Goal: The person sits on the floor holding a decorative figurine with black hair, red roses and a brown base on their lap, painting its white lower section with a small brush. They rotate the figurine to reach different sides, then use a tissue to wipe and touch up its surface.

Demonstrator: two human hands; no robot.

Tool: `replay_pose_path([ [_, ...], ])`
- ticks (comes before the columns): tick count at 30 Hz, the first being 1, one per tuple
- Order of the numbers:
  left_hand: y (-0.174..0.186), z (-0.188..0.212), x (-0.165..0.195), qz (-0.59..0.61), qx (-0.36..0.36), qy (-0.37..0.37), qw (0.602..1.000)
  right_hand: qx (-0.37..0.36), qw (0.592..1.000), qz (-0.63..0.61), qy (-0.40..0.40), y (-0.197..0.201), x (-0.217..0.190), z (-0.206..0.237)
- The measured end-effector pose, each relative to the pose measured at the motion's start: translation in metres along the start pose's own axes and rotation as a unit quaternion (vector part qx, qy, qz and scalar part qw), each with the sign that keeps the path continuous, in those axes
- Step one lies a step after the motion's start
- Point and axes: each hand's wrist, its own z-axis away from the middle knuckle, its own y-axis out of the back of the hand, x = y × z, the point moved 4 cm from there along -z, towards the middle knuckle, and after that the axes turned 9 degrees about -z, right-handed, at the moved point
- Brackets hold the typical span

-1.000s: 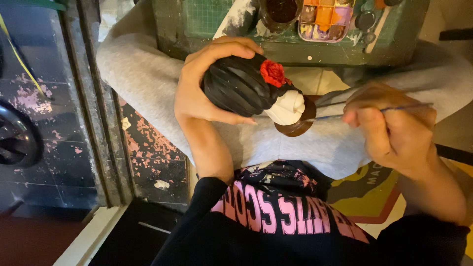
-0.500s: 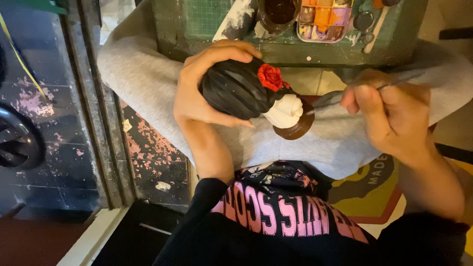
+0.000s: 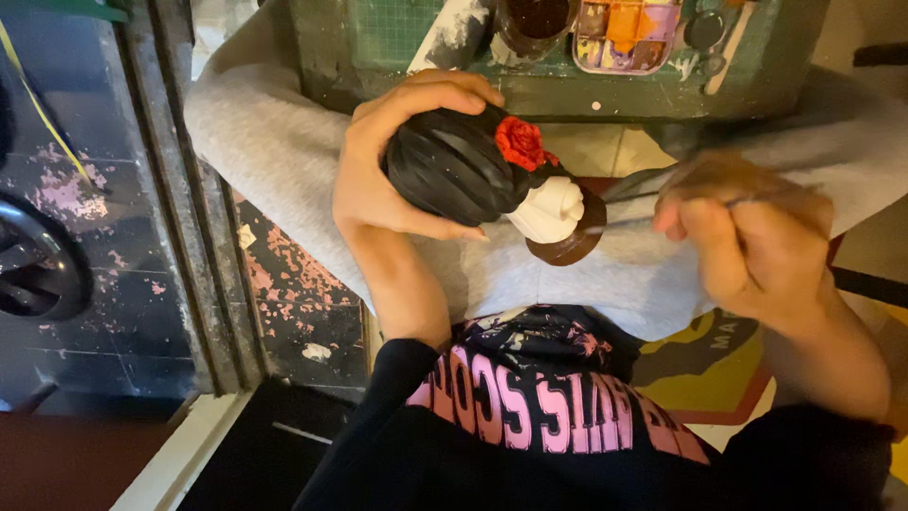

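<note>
Both hands are busy over the lap: the left hand is curled wide around the black ribbed body of a small figurine, thumb beneath and fingers spread over the top, while the right hand is pinched closed on a thin paintbrush whose tip reaches the figurine's white part. Compared with a second ago, the right hand has dropped a little lower and slid closer to the figurine, and it is motion-blurred now, so the brush looks to be mid-stroke; half a second ago that hand sat higher with the brush angled up. The left hand has kept its grip with hardly any shift, holding the piece tilted on its side, red flower upward and the brown base toward the brush. My reading is that the painting has moved down onto the seam where white meets brown, and the steady left grip serves to present that edge. The figurine hangs in the air above grey fabric draped over the knees, just in front of the green worktop, where a paint palette with orange and purple wells and a dark jar stand well apart from the work.
</note>
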Motion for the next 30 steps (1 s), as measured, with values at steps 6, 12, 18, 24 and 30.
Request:
replay_pose_path([
  [6,-0.001,0.000,0.002,-0.013,0.010,-0.003,1.000,-0.008,0.999,0.042,0.030,-0.003,-0.008,-0.002],
  [12,0.000,-0.001,0.002,-0.026,-0.002,-0.016,1.000,-0.030,0.997,0.021,0.064,-0.008,-0.009,0.002],
  [18,0.001,-0.001,0.001,-0.024,-0.013,-0.017,0.999,-0.001,0.998,0.015,0.053,-0.005,-0.008,0.005],
  [24,0.001,-0.001,0.001,-0.018,-0.007,-0.020,1.000,0.018,0.999,0.019,0.042,-0.006,-0.003,0.008],
  [30,0.001,-0.001,0.001,-0.023,-0.008,-0.027,0.999,-0.002,0.997,0.013,0.072,-0.007,-0.003,0.010],
])
